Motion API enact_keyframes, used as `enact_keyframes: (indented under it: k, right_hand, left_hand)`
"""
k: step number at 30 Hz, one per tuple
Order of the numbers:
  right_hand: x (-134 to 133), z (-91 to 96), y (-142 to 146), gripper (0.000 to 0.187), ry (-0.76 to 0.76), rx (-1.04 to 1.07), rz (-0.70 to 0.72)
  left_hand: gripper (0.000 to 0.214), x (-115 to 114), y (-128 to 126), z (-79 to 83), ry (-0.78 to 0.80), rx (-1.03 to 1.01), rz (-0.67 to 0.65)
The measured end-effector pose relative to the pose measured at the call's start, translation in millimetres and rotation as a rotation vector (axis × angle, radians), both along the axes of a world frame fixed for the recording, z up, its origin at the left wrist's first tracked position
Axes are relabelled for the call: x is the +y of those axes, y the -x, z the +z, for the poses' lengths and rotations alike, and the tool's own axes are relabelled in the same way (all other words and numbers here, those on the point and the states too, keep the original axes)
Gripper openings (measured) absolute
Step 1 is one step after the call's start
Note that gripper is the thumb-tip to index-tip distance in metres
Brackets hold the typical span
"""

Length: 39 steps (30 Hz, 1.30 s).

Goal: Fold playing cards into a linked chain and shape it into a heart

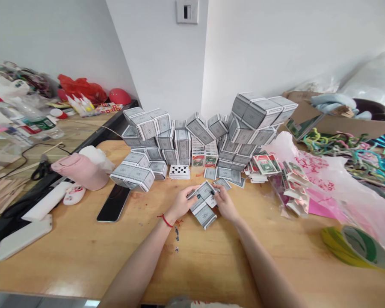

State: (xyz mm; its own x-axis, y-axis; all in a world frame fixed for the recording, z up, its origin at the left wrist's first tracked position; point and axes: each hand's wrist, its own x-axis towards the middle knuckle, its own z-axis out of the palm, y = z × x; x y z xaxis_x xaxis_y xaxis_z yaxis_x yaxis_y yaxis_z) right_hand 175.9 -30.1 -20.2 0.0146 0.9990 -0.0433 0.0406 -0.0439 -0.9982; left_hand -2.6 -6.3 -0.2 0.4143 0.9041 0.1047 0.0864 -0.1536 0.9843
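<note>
Your forearms stretch forward over the counter (205, 267), angling inward. Your left hand (181, 204) has its fingers pinching the folded cards (202, 211) at the upper left; your right hand (226, 204) pinches their upper right. The cards' near end juts toward you, below the fingers. Beyond lies a face-up deck (179, 171).

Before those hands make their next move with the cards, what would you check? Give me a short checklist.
1. Left hand gripping the grey-and-white patterned card piece: ok.
2. Right hand on it too: ok.
3. That piece firmly joined: cannot tell.
4. Loose grey-patterned cards beyond the hands neatly stacked: not ok, spread out.
5. Black-screened rectangular phone apart from both hands: ok.
</note>
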Motion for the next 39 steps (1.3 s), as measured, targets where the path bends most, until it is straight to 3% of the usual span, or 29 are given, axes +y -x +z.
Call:
enact_keyframes:
  k: [10,14,20,23,30,39]
  right_hand:
    - [3.4,-4.9,0.1,0.027,0.028,0.027,0.008]
    - [5.8,-4.0,-2.8,0.027,0.051,0.064,0.032]
    - [-1.0,15.3,-15.9,0.038,0.153,0.309,0.356]
    - [-4.5,17.9,-23.4,0.035,0.183,0.391,0.441]
    - [0.7,7.3,-18.6,0.019,0.143,0.286,0.239]
    - [-1.9,15.7,-5.4,0.017,0.032,0.161,0.126]
  left_hand:
    - [0.038,1.9,0.9,1.9,0.040,-0.062,-0.051]
    - [0.037,1.9,-0.6,-1.5,0.032,-0.056,-0.008]
    - [0.037,4.5,0.9,-3.6,0.050,-0.040,0.074]
    - [0.038,6.3,4.5,-1.5,0.085,-0.063,0.049]
    - [0.039,2.1,3.6,4.2,0.076,-0.064,-0.049]
    - [0.040,-3.4,2.8,15.9,0.078,-0.078,-0.106]
